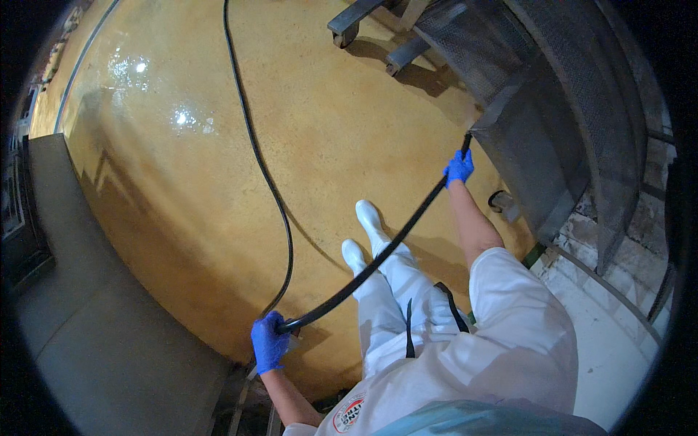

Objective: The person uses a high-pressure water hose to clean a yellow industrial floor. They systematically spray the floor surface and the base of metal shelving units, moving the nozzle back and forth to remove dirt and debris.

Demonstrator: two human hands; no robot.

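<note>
A black hose (353,285) runs in a curve across the front of my body, from one hand to the other. My left hand (269,343), in a blue glove, is wrapped round it at the lower left. Beyond that hand the hose goes up across the floor to the top of the picture. Farther off to the right, my right hand (459,169), also gloved in blue, is closed round the hose close to its end. That end lies by the corner of a grey metal panel (542,138); whether they touch I cannot tell.
A wet yellow-tan floor (174,196) spreads ahead. Metal legs on casters (345,35) stand at the far right, beside perforated metal sheets (603,94). A grey metal surface (109,320) borders the left. My white boots (371,218) stand near the hose.
</note>
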